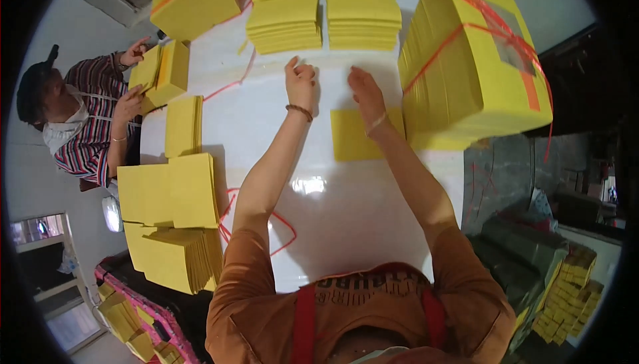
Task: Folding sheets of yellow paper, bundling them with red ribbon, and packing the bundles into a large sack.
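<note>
My left hand is over the white table, just short of the left-hand stack of yellow paper envelopes. Its fingers are loosely bent and apart, with nothing visible in them. To its right my right hand reaches forward, fingers loosely extended and holding nothing I can see. It is nearest to the right-hand envelope stack. One flat yellow envelope lies on the table, partly hidden under my right wrist. Both stacks lie side by side with a narrow gap between them.
At right stands a tall yellow bundle tied with red string. More yellow stacks line the table's left edge. Red string lies near my left forearm. At far left a co-worker handles a yellow envelope pile.
</note>
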The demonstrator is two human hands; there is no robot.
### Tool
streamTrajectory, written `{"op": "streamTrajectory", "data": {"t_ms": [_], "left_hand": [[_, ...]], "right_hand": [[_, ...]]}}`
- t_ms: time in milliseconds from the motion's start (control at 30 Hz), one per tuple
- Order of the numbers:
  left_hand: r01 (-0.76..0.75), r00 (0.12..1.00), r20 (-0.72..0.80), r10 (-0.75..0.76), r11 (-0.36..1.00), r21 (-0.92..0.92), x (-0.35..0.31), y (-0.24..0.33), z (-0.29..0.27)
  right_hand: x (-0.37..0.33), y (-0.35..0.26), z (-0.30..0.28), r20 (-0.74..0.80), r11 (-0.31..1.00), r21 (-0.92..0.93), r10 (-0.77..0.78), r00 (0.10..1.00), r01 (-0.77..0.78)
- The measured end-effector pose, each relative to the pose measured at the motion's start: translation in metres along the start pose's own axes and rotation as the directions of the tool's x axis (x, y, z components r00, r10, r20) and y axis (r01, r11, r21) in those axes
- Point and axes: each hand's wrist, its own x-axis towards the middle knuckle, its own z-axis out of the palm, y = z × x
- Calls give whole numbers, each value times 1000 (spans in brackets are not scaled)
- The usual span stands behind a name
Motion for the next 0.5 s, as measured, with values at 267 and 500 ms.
{"op": "streamTrajectory", "data": {"t_ms": [267, 500], "left_hand": [[-910, 404, 913, 52, 128, 395, -165, -6, -10], [-894, 352, 931, 101, -258, 366, -170, -25, 3]], "right_hand": [[-126, 29, -114, 249, 595, -640, -438, 864, 486], [-149, 55, -137, -27, 912, -372, -194, 981, 170]]}}
